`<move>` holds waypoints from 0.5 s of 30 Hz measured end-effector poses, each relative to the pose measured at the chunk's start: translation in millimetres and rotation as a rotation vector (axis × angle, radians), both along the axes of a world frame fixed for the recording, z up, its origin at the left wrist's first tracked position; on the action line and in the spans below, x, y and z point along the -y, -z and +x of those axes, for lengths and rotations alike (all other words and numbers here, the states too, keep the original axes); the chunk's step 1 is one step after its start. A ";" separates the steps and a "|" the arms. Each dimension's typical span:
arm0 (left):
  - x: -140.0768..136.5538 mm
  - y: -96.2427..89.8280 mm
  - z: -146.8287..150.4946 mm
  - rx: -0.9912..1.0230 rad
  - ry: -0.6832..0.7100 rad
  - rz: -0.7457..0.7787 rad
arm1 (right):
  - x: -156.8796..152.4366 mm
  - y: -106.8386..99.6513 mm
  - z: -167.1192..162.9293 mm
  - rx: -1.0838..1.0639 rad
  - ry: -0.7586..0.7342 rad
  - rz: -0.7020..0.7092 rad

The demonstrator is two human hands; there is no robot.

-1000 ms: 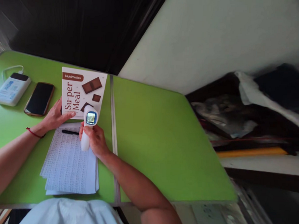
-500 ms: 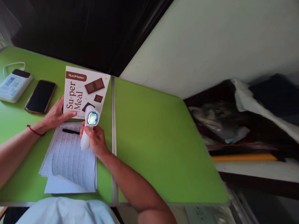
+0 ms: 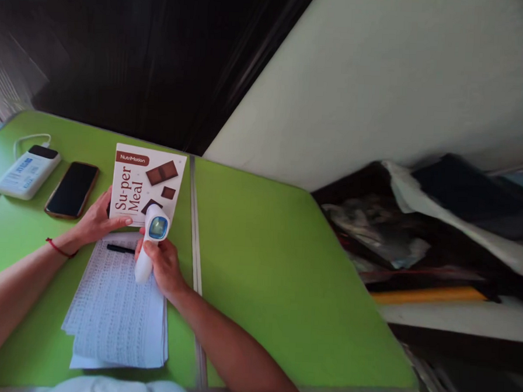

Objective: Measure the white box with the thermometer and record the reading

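Note:
My left hand (image 3: 100, 218) grips the lower left corner of a white box (image 3: 129, 204) printed "NutriMotion Su-per Meal" with brown chocolate pieces. Its thumb lies across the front face. In my right hand (image 3: 165, 264) is a white handheld infrared thermometer (image 3: 144, 263) with a small square screen, held in front of the box's lower right part. The fingers wrap round its handle. Below both hands lie handwritten sheets of paper (image 3: 110, 311), and a black pen (image 3: 121, 249) rests on them, its right end hidden by my right hand.
On the green table (image 3: 274, 278), a phone (image 3: 72, 190) and a white power bank (image 3: 28, 172) with a cable lie at the left. A metal seam crosses the tabletop. A dark panel and a pale wall stand behind. Cluttered shelves (image 3: 431, 295) are at the right.
The view has tilted, so the table sits lower in the picture. The thermometer's screen has turned from bright to dimmer bluish-green. The curled top sheet now lies flatter. Both grips are unchanged.

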State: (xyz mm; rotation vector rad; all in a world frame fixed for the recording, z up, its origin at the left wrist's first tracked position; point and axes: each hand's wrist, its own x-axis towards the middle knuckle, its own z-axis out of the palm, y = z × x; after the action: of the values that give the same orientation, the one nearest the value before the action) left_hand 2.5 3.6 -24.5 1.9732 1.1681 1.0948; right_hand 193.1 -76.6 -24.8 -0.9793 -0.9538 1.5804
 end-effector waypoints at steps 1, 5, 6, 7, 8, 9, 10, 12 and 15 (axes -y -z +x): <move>-0.3 1.0 -0.5 0.002 -0.001 -0.008 | 0.5 0.2 -0.1 -0.007 0.002 -0.002; 0.0 3.4 -1.8 -0.028 -0.023 -0.009 | 3.6 0.2 1.7 -0.010 0.008 -0.015; 0.5 3.5 -1.9 -0.051 -0.036 -0.004 | 4.4 0.1 2.4 -0.006 0.005 -0.018; 1.1 3.2 -2.1 -0.073 -0.043 0.001 | 5.1 0.1 3.1 -0.001 0.002 -0.021; 1.7 2.7 -2.2 -0.089 -0.041 0.006 | 5.6 0.2 3.6 0.003 -0.002 -0.023; 2.4 2.1 -2.3 -0.096 -0.031 0.011 | 6.0 0.6 4.0 0.003 -0.006 -0.029; 2.9 1.4 -2.3 -0.093 -0.013 0.017 | 6.2 1.1 4.1 0.001 -0.007 -0.037; 3.6 0.3 -2.3 -0.068 0.027 0.034 | 6.2 2.4 4.0 0.002 -0.002 -0.063; 3.6 0.3 -2.0 -0.034 0.055 0.047 | 6.2 4.0 3.6 0.019 0.023 -0.092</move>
State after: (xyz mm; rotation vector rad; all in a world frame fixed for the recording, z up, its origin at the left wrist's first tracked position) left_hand 0.5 0.0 -24.7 2.0549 1.1088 1.0737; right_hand 196.7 -82.8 -28.8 -1.0668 -0.8860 1.6100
